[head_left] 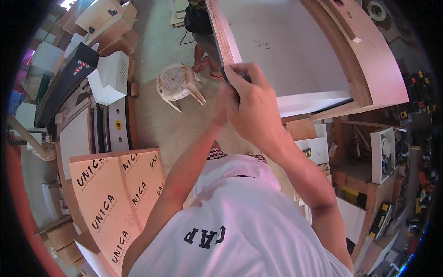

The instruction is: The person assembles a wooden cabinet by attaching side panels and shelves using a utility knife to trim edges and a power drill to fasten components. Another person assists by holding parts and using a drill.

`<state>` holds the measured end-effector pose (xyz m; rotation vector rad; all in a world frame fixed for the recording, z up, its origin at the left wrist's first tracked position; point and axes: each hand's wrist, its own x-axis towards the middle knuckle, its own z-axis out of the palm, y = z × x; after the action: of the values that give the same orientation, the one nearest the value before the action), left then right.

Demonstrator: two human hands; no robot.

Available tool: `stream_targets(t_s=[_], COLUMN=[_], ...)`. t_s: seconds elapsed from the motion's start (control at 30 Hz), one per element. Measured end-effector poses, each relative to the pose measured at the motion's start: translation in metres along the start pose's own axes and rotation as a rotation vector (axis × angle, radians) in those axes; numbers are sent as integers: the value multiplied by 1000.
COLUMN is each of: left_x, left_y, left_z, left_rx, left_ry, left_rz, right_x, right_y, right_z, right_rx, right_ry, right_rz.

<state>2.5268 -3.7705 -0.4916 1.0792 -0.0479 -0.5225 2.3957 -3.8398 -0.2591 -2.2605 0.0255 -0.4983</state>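
My right hand (pixel 254 99) is closed around a small dark tool (pixel 226 76), held against the near end of a raw wood edge (pixel 221 34). Fingers cover most of the tool, so its exact kind cannot be made out. Close beside it, my left hand (pixel 223 101) is partly behind the right one; its fingers are bunched near the same spot and what they hold is hidden. The edge belongs to a large cabinet carcass (pixel 286 51) with white inner faces and bare wood rims, and pencil marks on its inside panel.
A worn white plastic stool (pixel 177 85) stands on the concrete floor beyond my left arm. Past it is another person in sandals (pixel 200 57). Printed tan laminate panels (pixel 104 198) lean at lower left, near a long machine bed (pixel 104 129). Cluttered shelves (pixel 369 184) line the right.
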Motion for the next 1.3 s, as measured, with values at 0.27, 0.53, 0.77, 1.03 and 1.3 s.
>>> stream_targets(t_s=[0.27,0.53,0.77,1.03,1.3], left_x=[228,323,324,359,356], left_y=[169,183,182,192,195], left_z=[-9,15,22,1,16], left_rx=[510,374,374,298,227], left_ry=[298,117,78,28,47], left_rz=[473,561,482,687,734], right_x=[-9,37,105,147,134], right_y=[-17,-48,-20,6,7], right_z=[-11,4,25,42,33], right_rx=[-143,-265,-272,-296,-292], right_ry=[-139,-234,-237,-204,-207], right_rz=[-31,188,193,150,98])
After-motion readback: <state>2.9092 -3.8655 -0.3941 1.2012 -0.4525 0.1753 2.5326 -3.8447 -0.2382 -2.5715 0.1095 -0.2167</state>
